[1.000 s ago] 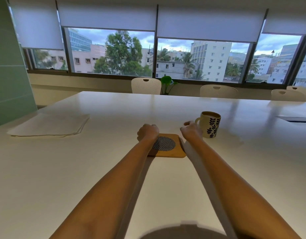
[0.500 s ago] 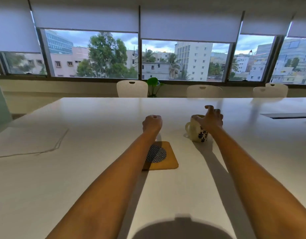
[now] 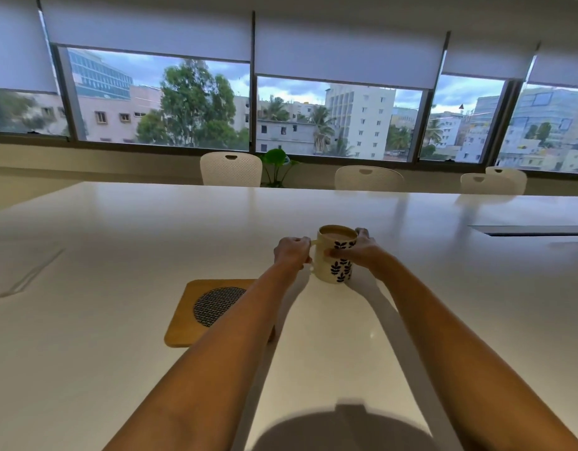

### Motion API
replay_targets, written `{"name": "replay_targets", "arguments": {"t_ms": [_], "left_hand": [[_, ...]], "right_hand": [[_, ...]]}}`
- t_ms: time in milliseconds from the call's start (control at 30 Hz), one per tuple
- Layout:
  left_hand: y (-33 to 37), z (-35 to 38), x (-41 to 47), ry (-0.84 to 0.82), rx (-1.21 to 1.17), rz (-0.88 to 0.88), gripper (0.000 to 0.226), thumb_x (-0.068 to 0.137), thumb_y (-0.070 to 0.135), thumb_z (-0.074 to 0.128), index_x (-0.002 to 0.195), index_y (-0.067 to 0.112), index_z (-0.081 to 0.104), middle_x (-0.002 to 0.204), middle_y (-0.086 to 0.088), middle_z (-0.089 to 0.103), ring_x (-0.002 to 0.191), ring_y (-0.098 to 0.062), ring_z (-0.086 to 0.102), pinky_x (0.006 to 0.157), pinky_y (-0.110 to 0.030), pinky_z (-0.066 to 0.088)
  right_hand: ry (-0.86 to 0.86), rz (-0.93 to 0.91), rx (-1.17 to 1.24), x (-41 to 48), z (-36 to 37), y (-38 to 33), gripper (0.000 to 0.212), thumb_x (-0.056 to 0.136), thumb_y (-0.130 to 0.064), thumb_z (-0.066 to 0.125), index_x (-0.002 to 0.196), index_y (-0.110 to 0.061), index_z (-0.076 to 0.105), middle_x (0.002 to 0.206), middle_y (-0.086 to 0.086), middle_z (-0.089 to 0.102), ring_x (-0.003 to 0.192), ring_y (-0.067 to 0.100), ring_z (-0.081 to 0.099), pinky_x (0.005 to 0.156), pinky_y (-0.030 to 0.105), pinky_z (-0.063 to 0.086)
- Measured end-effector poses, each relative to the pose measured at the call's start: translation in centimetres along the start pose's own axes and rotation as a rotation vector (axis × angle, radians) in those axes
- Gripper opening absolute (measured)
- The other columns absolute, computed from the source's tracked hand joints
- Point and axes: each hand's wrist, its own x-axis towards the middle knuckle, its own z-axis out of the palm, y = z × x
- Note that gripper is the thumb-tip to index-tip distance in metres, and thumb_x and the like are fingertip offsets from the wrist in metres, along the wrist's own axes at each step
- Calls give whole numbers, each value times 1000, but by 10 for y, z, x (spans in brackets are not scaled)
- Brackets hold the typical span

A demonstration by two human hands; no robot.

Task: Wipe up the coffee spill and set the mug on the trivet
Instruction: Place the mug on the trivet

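Head view: both grips clasp the cream, leaf-printed mug (image 3: 335, 260) brimming with milky coffee.

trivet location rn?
Head view, centre-left: the trivet lies flat on the white table, nearer the camera and left of the mug, partly hidden under the left forearm. The mug is not on it.

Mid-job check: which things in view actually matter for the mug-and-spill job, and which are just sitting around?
Belongs to the job:
- mug, full, held by the left hand at the handle and the right hand on its side
- trivet, empty, nearer and to the left
- table

Just lying about:
- white chairs
- potted plant
- paper sheets at far left
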Motion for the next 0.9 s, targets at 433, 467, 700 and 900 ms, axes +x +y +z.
{"name": "replay_targets", "arguments": {"t_ms": [433, 467, 700, 900], "left_hand": [[-1, 32, 11, 73, -105, -160, 46, 99, 38, 37, 112, 0, 60, 104, -22, 64, 78, -21, 54, 70, -33, 53], [-1, 32, 10, 77, -108, -154, 45, 98, 37, 38, 109, -1, 61, 99, -23, 63, 71, -21, 53, 60, -30, 49], [-1, 29, 8, 104, -137, -148, 47, 96, 35, 43, 110, -5, 64, 102, -22, 67, 57, -17, 48, 51, -28, 43], [3, 13, 6, 118, -124, -115, 42, 95, 34, 45, 101, -1, 66, 102, -22, 66, 74, -24, 51, 68, -31, 42]], "right_hand": [[-89, -72, 228, 24, 15, 23, 48, 68, -17, 82, 86, -21, 38, 89, -2, 42, 99, 17, 47, 99, 33, 43], [-74, -60, 231, 25, 15, 24, 58, 65, -19, 84, 96, -17, 35, 96, 1, 42, 104, 19, 48, 99, 34, 45], [45, -37, 294, 26, 17, 23, 77, 53, -26, 87, 107, -21, 32, 94, 0, 49, 87, 16, 50, 58, 21, 39], [93, -76, 228, 19, 23, 10, 77, 54, -32, 87, 108, -19, 33, 97, 4, 51, 91, 21, 52, 74, 31, 47]]}}
